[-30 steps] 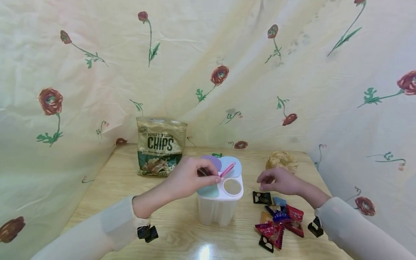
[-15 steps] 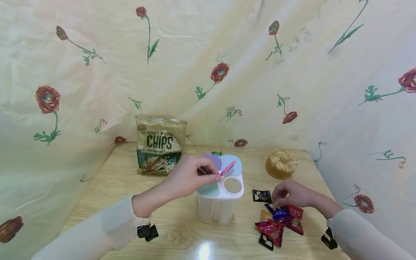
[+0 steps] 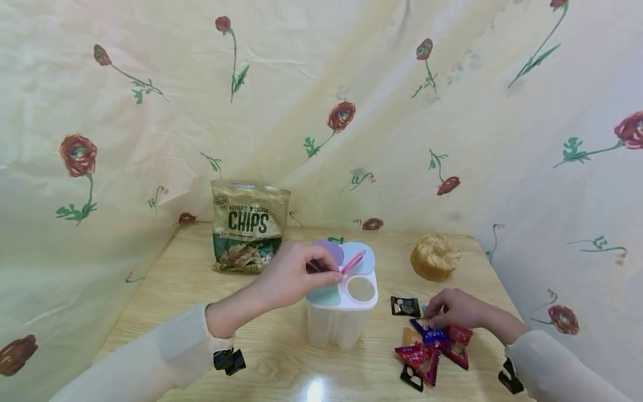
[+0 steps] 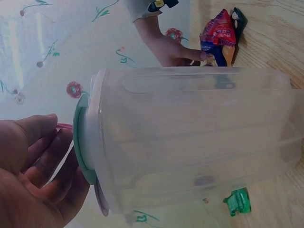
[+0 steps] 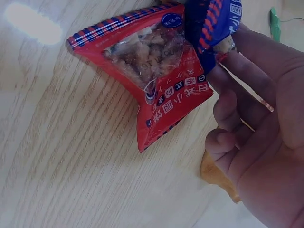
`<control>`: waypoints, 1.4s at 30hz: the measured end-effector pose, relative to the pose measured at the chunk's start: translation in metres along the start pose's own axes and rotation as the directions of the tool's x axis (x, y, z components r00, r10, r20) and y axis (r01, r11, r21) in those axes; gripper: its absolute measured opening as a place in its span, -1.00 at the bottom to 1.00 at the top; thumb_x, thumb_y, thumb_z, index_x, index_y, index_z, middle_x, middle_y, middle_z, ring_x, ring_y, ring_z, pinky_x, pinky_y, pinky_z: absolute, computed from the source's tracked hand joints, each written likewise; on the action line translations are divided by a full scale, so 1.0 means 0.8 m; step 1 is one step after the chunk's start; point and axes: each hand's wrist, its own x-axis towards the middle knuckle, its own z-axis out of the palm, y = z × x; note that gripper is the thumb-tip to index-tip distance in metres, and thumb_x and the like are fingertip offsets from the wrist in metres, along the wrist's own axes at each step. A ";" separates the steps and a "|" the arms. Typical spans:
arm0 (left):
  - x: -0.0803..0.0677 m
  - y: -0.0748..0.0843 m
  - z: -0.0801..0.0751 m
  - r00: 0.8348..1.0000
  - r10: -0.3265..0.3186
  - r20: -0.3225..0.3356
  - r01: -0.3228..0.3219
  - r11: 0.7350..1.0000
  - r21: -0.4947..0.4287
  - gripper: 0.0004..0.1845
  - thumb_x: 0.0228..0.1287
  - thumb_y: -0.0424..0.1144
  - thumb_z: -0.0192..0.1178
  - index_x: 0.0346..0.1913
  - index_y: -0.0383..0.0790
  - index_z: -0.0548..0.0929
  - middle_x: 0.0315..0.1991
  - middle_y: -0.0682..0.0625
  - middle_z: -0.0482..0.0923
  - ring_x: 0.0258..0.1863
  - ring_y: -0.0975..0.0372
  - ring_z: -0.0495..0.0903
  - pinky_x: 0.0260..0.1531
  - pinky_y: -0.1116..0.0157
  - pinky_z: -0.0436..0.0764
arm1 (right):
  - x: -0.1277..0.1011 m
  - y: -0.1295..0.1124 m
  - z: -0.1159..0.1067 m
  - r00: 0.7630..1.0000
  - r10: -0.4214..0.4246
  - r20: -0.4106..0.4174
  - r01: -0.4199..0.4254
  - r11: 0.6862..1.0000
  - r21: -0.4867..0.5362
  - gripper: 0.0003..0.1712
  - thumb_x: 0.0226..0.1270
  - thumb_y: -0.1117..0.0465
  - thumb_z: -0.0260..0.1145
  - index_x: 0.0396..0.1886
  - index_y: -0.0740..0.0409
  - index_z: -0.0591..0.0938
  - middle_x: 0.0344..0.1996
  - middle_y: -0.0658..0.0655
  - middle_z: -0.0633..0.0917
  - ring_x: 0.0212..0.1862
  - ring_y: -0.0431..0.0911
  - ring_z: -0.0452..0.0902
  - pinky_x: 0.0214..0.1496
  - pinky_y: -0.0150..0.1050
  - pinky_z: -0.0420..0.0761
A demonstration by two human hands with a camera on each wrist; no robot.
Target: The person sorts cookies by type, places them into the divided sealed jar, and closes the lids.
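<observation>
A clear plastic container (image 3: 335, 326) with a white lid stands mid-table. Its lid has several coloured flaps. My left hand (image 3: 334, 273) rests on the lid and pinches the raised pink flap (image 3: 354, 261), and one round opening (image 3: 360, 288) shows beside it. The left wrist view shows the container (image 4: 190, 142) from the side with my left hand (image 4: 42, 161) at its lid. My right hand (image 3: 433, 316) is down on a pile of snack packets, with its fingers curled on a blue packet (image 3: 430, 335). In the right wrist view my fingertips (image 5: 219, 78) meet the blue packet (image 5: 211, 23) above a red packet (image 5: 156, 71).
A bag of chips (image 3: 248, 226) stands at the back left of the wooden table (image 3: 201, 290). A round pastry (image 3: 435, 255) sits at the back right. Black packets (image 3: 404, 305) lie beside the pile. Flowered cloth walls the table on three sides.
My right hand has dropped from above the table near the pastry down onto the packet pile and closed on the blue packet. The left hand has kept its hold on the pink flap.
</observation>
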 end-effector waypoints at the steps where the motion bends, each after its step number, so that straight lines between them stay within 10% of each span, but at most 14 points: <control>1: 0.000 0.000 0.000 1.000 0.000 -0.001 0.000 1.000 0.000 -0.94 0.27 -0.17 0.46 -0.34 0.02 0.77 -0.35 0.20 0.72 -0.35 0.36 0.65 -0.28 0.36 0.68 | 0.000 0.000 0.001 1.000 0.008 -0.004 -0.008 1.000 -0.012 -0.84 0.32 0.13 0.47 -0.18 0.07 0.82 -0.30 -0.12 0.78 -0.31 -0.29 0.65 -0.29 -0.32 0.62; 26: 0.003 -0.001 0.000 1.000 -0.006 0.011 0.007 0.999 -0.034 -0.94 0.25 -0.21 0.47 -0.34 -0.01 0.78 -0.39 0.22 0.72 -0.36 0.36 0.67 -0.27 0.36 0.70 | -0.010 -0.013 -0.020 0.997 -0.078 -0.016 0.077 0.996 -0.055 -0.88 0.43 0.22 0.37 -0.32 -0.07 0.76 -0.37 -0.13 0.76 -0.35 -0.32 0.62 -0.32 -0.34 0.58; 42: 0.004 0.002 -0.009 0.999 -0.022 0.030 0.023 0.999 -0.025 -0.95 0.23 -0.16 0.49 -0.36 0.08 0.82 -0.43 0.28 0.73 -0.39 0.33 0.65 -0.38 0.36 0.61 | -0.008 -0.117 -0.061 0.958 -0.111 -0.263 0.136 0.988 0.079 -0.78 0.38 0.17 0.45 -0.04 0.07 0.68 -0.24 0.04 0.74 -0.28 -0.15 0.73 -0.29 -0.21 0.72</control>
